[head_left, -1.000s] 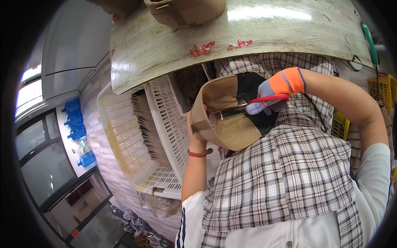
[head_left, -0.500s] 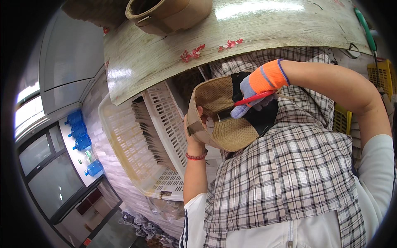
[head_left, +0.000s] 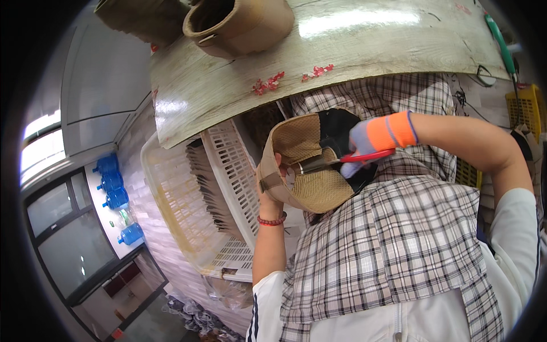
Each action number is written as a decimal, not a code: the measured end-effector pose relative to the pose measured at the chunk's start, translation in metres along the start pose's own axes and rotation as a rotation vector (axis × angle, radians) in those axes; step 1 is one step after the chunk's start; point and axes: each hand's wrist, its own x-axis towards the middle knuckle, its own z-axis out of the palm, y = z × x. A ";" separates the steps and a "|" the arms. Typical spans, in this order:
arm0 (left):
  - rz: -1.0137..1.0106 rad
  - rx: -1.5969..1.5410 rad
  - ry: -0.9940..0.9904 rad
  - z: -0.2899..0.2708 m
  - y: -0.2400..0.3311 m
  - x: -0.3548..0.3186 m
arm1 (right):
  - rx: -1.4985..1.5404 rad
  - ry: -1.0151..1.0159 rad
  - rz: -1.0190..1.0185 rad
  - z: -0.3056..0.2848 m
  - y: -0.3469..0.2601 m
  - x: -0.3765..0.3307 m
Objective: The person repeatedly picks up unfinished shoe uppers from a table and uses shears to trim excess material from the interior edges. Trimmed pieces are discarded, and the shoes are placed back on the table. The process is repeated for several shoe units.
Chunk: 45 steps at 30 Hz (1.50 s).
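A tan, ring-shaped fabric band (head_left: 310, 191) with a textured lining and a black section is in front of my apron, its hollow toward me. My bare left hand (head_left: 272, 191) grips its left wall, thumb or fingertips showing inside and the rest hidden behind. My right hand (head_left: 359, 151), in a grey and orange glove, is closed around red-handled scissors (head_left: 370, 155) over the black section. The blades are hard to make out. Across the inside of the band, a dark strip with a pale, shiny edge (head_left: 310, 166) runs between my hands.
Two more tan bands, one of them a rounded ring (head_left: 245, 31), stand on the wood-patterned table (head_left: 353, 51). White plastic baskets (head_left: 233, 171) with stacked dark pieces (head_left: 208, 182) are at my left. A green-handled tool (head_left: 498, 40) lies at the far right, above a yellow crate (head_left: 524, 108).
My right hand has drawn back to the right with the scissors, away from the strip inside the band. My left hand still holds the band. The whole view has shifted slightly.
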 end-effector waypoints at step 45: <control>0.255 0.696 -0.011 0.047 -0.024 0.007 | -0.747 1.008 -0.237 0.000 0.047 -0.035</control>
